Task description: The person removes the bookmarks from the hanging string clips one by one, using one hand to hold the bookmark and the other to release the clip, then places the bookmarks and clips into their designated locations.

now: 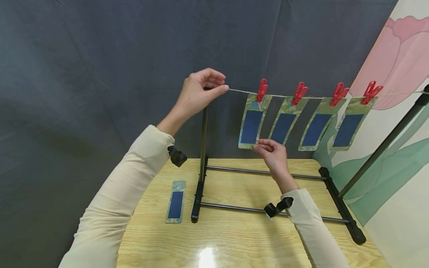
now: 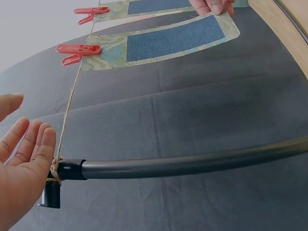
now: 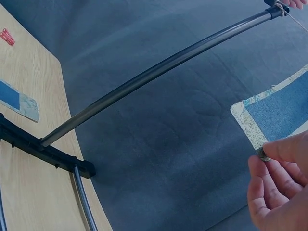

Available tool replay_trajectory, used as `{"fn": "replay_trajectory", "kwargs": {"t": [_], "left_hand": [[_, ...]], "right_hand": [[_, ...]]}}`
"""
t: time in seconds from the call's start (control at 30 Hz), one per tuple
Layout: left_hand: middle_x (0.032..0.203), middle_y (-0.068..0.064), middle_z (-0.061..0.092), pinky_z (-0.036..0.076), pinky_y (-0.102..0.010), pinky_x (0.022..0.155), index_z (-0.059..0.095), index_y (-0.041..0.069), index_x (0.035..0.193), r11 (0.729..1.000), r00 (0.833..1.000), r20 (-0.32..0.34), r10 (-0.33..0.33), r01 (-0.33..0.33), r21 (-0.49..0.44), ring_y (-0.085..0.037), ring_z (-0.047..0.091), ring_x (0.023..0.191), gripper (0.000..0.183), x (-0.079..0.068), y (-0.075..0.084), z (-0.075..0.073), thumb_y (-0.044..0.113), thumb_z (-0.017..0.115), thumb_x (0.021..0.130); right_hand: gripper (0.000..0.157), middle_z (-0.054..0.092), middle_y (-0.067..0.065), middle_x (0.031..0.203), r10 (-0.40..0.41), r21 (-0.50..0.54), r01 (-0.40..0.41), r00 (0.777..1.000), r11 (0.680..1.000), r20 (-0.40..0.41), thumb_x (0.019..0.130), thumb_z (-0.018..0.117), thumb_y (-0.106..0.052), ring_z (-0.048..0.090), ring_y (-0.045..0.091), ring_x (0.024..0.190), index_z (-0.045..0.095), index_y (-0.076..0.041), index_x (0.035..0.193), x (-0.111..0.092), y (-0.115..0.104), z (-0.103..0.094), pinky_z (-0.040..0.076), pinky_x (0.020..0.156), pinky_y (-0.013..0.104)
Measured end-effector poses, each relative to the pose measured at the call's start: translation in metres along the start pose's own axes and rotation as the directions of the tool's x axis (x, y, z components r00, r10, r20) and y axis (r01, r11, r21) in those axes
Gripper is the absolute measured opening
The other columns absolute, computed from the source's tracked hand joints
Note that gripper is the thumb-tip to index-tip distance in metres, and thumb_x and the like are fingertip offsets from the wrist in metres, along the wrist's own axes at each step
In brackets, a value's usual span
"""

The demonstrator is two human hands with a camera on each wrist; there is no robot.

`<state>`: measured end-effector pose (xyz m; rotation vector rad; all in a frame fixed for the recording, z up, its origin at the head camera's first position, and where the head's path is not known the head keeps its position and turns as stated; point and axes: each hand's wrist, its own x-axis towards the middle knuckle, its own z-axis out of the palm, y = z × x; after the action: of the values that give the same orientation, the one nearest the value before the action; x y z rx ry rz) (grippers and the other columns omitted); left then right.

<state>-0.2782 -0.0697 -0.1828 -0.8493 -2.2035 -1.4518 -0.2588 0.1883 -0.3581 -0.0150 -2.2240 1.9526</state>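
Note:
My right hand [image 1: 275, 158] pinches the lower right corner of the leftmost hanging bookmark [image 1: 252, 127], a long strip with a dark blue panel and a green patterned border. In the right wrist view, thumb and fingertips meet on that bookmark's corner [image 3: 252, 130]. A red clothespin [image 1: 262, 90] fixes its top to a thin string [image 1: 279, 96]. My left hand [image 1: 200, 91] is raised by the string's left end, fingers loosely extended. The left wrist view shows that palm [image 2: 26, 178] beside the string's knot [image 2: 55, 171], with nothing held.
Several more bookmarks [image 1: 315, 129] hang to the right under red clothespins [image 1: 339, 93]. The string spans a black metal stand [image 1: 203, 149] on a wooden table [image 1: 214, 238]. Another bookmark [image 1: 175, 203] lies left of the stand; a red clothespin [image 3: 6, 37] lies on the table too.

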Motion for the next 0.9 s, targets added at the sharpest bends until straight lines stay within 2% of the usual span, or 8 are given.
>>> {"fn": "replay_trajectory", "kwargs": {"t": [0.23, 0.47, 0.9], "left_hand": [[0.104, -0.005, 0.068, 0.050, -0.027, 0.080, 0.067, 0.004, 0.111, 0.999, 1.000, 0.001, -0.023, 0.023, -0.032, -0.013, 0.063, 0.091, 0.026, 0.002, -0.001, 0.008, 0.018, 0.073, 0.089], [0.105, -0.005, 0.067, 0.050, -0.025, 0.081, 0.067, 0.004, 0.111, 1.000, 1.000, 0.013, -0.008, 0.008, -0.025, -0.012, 0.063, 0.092, 0.026, 0.004, 0.000, 0.015, 0.017, 0.073, 0.089], [0.106, -0.006, 0.067, 0.049, -0.022, 0.081, 0.067, 0.004, 0.112, 1.000, 1.000, 0.020, 0.009, -0.009, 0.028, -0.011, 0.063, 0.092, 0.026, 0.012, 0.007, 0.026, 0.017, 0.072, 0.090]], "right_hand": [[0.034, 0.067, -0.006, 0.087, -0.022, -0.004, 0.022, 1.000, 1.000, -0.007, 0.091, 0.069, -0.009, 0.067, 0.010, 0.083, 0.060, 0.006, 0.121, 0.000, -0.001, -0.005, 0.054, 0.072, 0.023], [0.038, 0.066, -0.003, 0.091, -0.024, -0.041, 0.024, 1.000, 0.999, -0.001, 0.092, 0.069, -0.014, 0.066, 0.005, 0.081, 0.060, 0.005, 0.123, -0.004, -0.003, -0.011, 0.053, 0.072, 0.021], [0.034, 0.065, -0.003, 0.089, -0.048, -0.049, 0.046, 0.999, 0.998, -0.025, 0.092, 0.069, -0.011, 0.065, 0.011, 0.084, 0.061, 0.006, 0.120, -0.007, -0.004, -0.013, 0.053, 0.071, 0.021]]}}
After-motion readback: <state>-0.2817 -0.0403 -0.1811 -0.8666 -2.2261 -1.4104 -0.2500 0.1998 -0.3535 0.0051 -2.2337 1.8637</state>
